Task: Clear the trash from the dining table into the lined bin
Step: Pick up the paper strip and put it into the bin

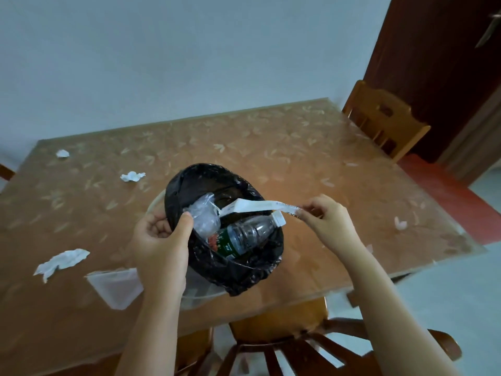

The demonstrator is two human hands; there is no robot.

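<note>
the clearing looks partly done. the bin [225, 229], lined with a black bag [244, 270], already holds a plastic bottle [246, 234], a crumpled clear wrapper [204, 218] and one end of a white paper strip [260, 206]. still on the tabletop [311, 158]: three crumpled tissues at the left [63, 153] [132, 176] [63, 260], a clear plastic lid [116, 286] near the front edge, and a small pale scrap [400, 223] at the right.

the left hand [161, 240] is clenched on the near-left rim of the bin and bag, thumb over the edge, holding it above the tabletop. the right hand [326, 217] reaches in from the right, its fingers [307, 210] pinching the strip's outer end over the bin's mouth, not yet let go.
</note>
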